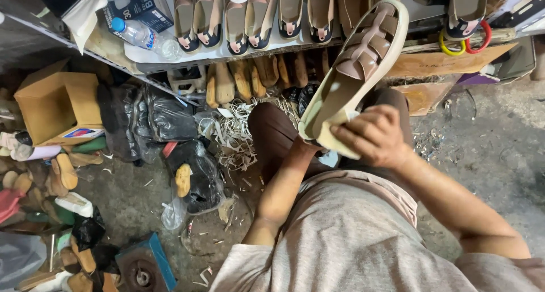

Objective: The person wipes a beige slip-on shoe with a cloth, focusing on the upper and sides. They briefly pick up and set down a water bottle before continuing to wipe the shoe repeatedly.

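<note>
Right hand [372, 136] gripping one sandal [357, 70]

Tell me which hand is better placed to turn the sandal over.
Probably the right hand: its fingers already grip the sandal at the heel. The left hand is hidden beneath the sole.

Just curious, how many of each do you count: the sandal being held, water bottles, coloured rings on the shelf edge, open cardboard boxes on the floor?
woven sandal, gripped by the right hand: 1
plastic water bottle: 1
rings: 2, the yellow ring and the red ring
open cardboard box: 1
Total: 5
</note>
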